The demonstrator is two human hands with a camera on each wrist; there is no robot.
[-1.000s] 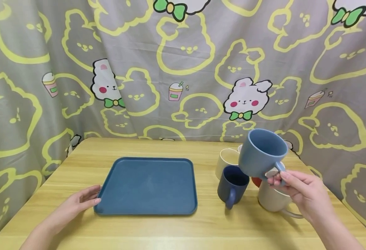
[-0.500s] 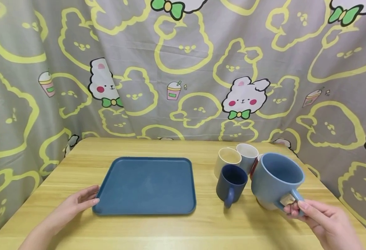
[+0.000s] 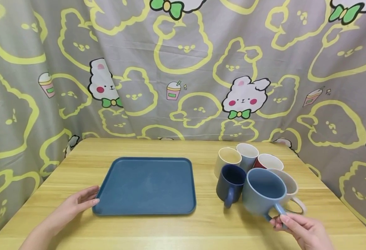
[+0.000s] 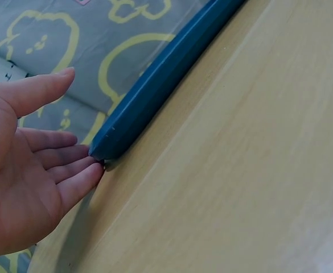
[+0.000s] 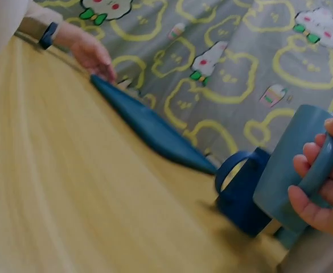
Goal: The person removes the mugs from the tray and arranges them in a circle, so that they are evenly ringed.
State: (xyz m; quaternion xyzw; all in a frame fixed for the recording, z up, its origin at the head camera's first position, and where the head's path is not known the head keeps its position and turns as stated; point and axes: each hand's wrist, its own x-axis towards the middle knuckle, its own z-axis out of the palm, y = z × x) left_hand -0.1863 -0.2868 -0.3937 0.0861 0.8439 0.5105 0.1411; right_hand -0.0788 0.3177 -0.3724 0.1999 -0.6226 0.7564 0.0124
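Observation:
My right hand (image 3: 301,229) grips the handle of a light blue mug (image 3: 262,194), fingers curled through it in the right wrist view. The mug leans a little and sits right beside a dark blue mug (image 3: 229,184), overlapping a whitish mug (image 3: 290,187) behind it. On the left, my left hand (image 3: 75,205) is at the near left corner of a blue rectangular tray (image 3: 145,187). Its fingers are extended in the left wrist view, the fingertips (image 4: 83,156) right at the tray's edge, with the thumb held apart.
Behind the held mug stand a cream mug (image 3: 221,166), a white-rimmed bluish mug (image 3: 248,161) and a red mug with a white inside (image 3: 267,161). All are on a wooden table (image 3: 170,232). A patterned curtain (image 3: 139,86) hangs along the back and sides.
My right hand first brought the light blue mug down and right, then left toward the dark blue mug, uncovering the red and whitish mugs. The left hand and tray stayed put.

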